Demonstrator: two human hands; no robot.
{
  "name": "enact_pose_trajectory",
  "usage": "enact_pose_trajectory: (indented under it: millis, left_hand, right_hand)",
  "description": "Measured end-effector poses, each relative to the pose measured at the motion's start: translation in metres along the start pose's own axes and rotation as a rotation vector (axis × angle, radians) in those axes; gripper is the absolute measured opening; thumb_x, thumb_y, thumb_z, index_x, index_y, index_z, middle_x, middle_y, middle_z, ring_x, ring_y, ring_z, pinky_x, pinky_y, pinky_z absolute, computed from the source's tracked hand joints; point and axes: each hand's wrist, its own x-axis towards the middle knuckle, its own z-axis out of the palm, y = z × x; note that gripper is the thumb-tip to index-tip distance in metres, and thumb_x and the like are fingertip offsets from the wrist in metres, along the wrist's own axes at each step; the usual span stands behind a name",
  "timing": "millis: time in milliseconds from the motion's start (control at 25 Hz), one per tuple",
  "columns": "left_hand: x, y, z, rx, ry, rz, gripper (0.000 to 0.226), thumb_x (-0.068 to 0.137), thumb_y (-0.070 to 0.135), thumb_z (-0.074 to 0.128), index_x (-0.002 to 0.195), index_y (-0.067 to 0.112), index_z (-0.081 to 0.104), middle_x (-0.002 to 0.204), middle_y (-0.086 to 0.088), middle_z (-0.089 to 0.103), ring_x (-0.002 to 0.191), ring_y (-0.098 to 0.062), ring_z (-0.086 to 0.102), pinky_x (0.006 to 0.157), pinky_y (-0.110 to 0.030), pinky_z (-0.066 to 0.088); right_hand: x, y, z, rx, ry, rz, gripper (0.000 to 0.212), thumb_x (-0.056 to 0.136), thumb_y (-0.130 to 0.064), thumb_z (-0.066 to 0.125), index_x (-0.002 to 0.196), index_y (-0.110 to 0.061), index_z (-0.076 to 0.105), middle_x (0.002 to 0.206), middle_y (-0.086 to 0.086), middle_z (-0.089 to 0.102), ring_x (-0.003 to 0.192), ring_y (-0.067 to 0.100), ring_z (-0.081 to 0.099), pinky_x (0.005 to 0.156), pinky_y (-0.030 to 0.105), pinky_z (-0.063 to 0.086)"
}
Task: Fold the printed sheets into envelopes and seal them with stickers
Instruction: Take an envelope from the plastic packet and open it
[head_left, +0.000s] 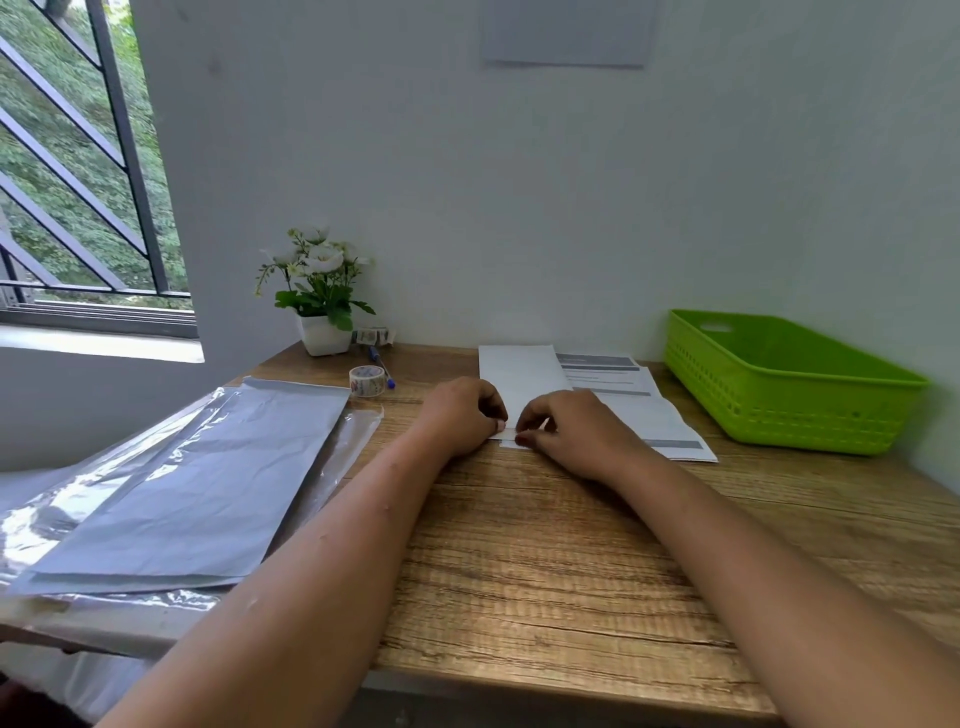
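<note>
worktop (545, 561): wood grain, both forearms reach across it toward 12 o'clock.
plastic sleeves (192, 467): 9 o'clock of the hands, clear film over grey paper, untouched.
left hand (462, 415): fingers curled, tips pinching the near edge of the folded sheet.
right hand (576, 431): same, fingers curled and pinched on that edge, just beside the left hand.
folded sheet (519, 374): white, blank side up, runs off toward 12 o'clock, lies partly over the printed sheets.
step: looks like creasing or closing the near flap. Small pale bit between the fingertips may be a sticker, can't tell.
next move: likely press the flap flat along the edge, keep the sheet square, then seal.
printed sheets (649, 410): 2 o'clock of the hands, grey bars and text lines, too small to read.
tape roll (368, 379): 10 o'clock, patterned, no legible brand; blue pen (383, 369) just behind it.
green basket (779, 384): 2 o'clock, far right; nothing visible inside.
flower pot (324, 332): 11 o'clock at the wall, second tape roll (373, 335) beside it, print unreadable.
wall sheet (566, 31): 12 o'clock, blank from here.
</note>
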Motion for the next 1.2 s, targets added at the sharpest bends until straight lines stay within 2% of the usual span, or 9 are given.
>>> enact_pose_trajectory:
  millis: [80,240,440,560,680,840,1080,1200]
  left_hand:
    - [0.000,0.000,0.000,-0.005,0.002,0.009,0.012,0.087,0.016,0.063,0.098,0.020,0.069,0.108,0.003,0.066,0.104,-0.015,0.058,0.094,-0.031,0.046]
    - [0.000,0.000,-0.002,0.050,-0.062,0.032,0.016,0.088,0.014,0.060,0.096,0.022,0.071,0.110,0.004,0.065,0.105,-0.014,0.056,0.090,-0.027,0.043]
    - [-0.008,-0.004,-0.015,0.032,-0.147,0.085,0.022,0.083,0.031,0.069,0.105,0.028,0.072,0.096,0.009,0.059,0.095,-0.008,0.053,0.084,-0.024,0.039]
    - [-0.008,-0.005,-0.014,0.085,-0.115,0.141,0.022,0.084,0.029,0.068,0.106,0.029,0.072,0.105,0.004,0.066,0.098,-0.010,0.057,0.085,-0.025,0.041]
    - [-0.008,-0.003,-0.012,0.200,-0.078,0.206,0.022,0.087,0.027,0.063,0.107,0.025,0.071,0.107,0.003,0.068,0.097,-0.012,0.059,0.086,-0.026,0.045]
    - [-0.009,-0.001,-0.012,0.323,-0.065,0.270,0.025,0.088,0.030,0.057,0.109,0.026,0.070,0.112,0.004,0.067,0.099,-0.013,0.058,0.083,-0.026,0.043]
    - [-0.011,0.003,-0.009,0.443,-0.022,0.361,0.029,0.089,0.027,0.053,0.112,0.020,0.068,0.114,-0.001,0.067,0.106,-0.020,0.060,0.088,-0.032,0.044]
    - [-0.012,0.005,-0.009,0.474,-0.011,0.387,0.030,0.089,0.025,0.051,0.113,0.017,0.068,0.114,-0.003,0.066,0.106,-0.021,0.058,0.089,-0.032,0.043]
  right_hand:
    - [0.000,0.002,-0.003,-0.012,-0.022,-0.023,0.021,0.088,-0.028,0.063,0.108,-0.025,0.069,0.110,-0.003,0.069,0.097,0.012,0.061,0.087,0.029,0.049]
    - [-0.002,0.003,-0.003,-0.253,-0.023,-0.177,0.025,0.094,-0.022,0.051,0.113,-0.022,0.067,0.112,0.000,0.068,0.100,0.018,0.061,0.087,0.033,0.050]
    - [-0.006,-0.001,-0.007,-0.379,-0.007,-0.276,0.023,0.097,-0.022,0.041,0.110,-0.016,0.058,0.097,0.007,0.068,0.083,0.024,0.062,0.072,0.038,0.052]
    - [-0.009,-0.004,-0.006,-0.417,0.000,-0.297,0.018,0.096,-0.011,0.038,0.112,-0.017,0.044,0.086,0.011,0.064,0.068,0.025,0.055,0.060,0.038,0.049]
    - [-0.006,0.001,-0.008,-0.322,-0.005,-0.270,0.011,0.095,-0.017,0.045,0.106,-0.019,0.042,0.089,0.009,0.066,0.074,0.025,0.059,0.066,0.040,0.052]
    - [-0.006,0.006,-0.014,-0.230,-0.064,-0.224,0.015,0.092,-0.022,0.053,0.102,-0.024,0.042,0.100,0.003,0.069,0.087,0.022,0.063,0.077,0.039,0.054]
    - [-0.003,0.003,-0.009,-0.359,-0.095,-0.285,0.019,0.093,-0.010,0.039,0.109,-0.020,0.044,0.100,0.011,0.065,0.085,0.028,0.059,0.072,0.040,0.050]
    - [-0.003,0.006,-0.010,-0.336,-0.089,-0.275,0.017,0.093,-0.009,0.041,0.105,-0.020,0.048,0.097,0.010,0.065,0.082,0.025,0.058,0.071,0.039,0.050]
